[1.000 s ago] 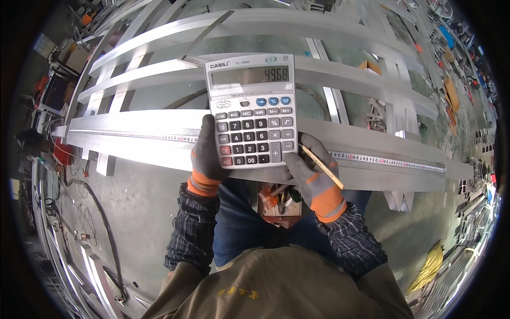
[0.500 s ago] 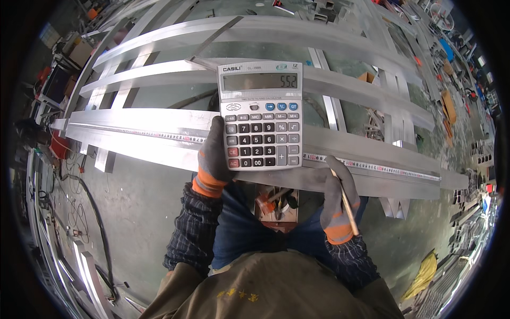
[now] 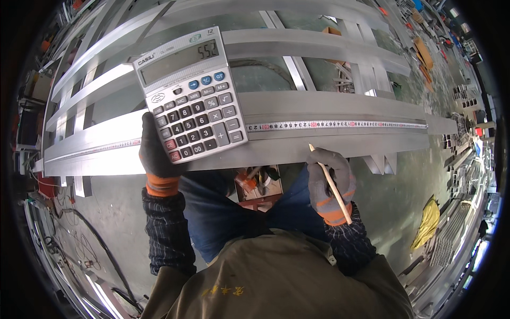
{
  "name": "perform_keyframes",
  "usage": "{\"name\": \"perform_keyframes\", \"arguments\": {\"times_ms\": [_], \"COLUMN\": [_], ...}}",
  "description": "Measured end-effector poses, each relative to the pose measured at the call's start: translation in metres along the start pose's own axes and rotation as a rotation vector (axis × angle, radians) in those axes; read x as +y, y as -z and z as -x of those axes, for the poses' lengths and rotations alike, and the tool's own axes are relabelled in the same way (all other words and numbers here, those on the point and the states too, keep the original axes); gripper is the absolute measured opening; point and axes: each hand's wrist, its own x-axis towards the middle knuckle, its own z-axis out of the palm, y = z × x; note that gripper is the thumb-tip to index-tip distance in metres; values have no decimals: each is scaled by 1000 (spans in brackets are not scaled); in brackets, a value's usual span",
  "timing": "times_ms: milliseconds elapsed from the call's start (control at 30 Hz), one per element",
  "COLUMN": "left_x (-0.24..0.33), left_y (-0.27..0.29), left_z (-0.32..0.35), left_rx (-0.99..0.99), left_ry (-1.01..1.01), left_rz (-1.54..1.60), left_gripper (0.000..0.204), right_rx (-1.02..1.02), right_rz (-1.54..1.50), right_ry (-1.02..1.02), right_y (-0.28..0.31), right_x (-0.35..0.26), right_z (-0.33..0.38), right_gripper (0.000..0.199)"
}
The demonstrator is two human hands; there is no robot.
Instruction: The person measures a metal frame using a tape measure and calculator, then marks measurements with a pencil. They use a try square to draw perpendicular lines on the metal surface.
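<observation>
My left hand [image 3: 155, 157], in a dark glove with an orange cuff, holds a grey desk calculator [image 3: 190, 95] tilted up toward me, its display lit with digits. My right hand [image 3: 329, 181], also gloved, grips a thin wooden pencil [image 3: 330, 186] with its tip touching the near edge of a long aluminium bar [image 3: 329, 143]. A measuring tape [image 3: 340, 125] lies stretched along the top of that bar, running right from behind the calculator.
More aluminium profiles [image 3: 297, 42] lie in parallel rows beyond the bar. A small open box with orange parts [image 3: 257, 183] sits on the concrete floor between my legs. Cables [image 3: 90, 234] trail at the left, a yellow bag [image 3: 427, 223] at the right.
My right hand has left the calculator, dropped and swung right, and now sets the pencil tip on the bar. The calculator has tilted and shifted left; the display digits changed.
</observation>
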Motion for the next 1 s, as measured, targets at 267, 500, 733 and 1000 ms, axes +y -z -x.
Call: {"name": "perform_keyframes", "arguments": {"times_ms": [267,500,733,1000], "left_x": [18,-1,20,34], "left_y": [4,8,-7,-14], "left_z": [-8,1,-8,-11], "left_rx": [-148,46,236,196], "left_ry": [275,276,476,440], "left_rz": [597,299,659,616], "left_gripper": [56,60,49,46], "right_rx": [41,10,-72,-133], "right_rz": [37,35,-55,24], "right_ry": [-59,23,45,128], "right_y": [0,-7,-15,-21], "right_x": [4,17,18,24], "right_z": [-1,-20,-30,-37], "right_gripper": [24,19,17,20]}}
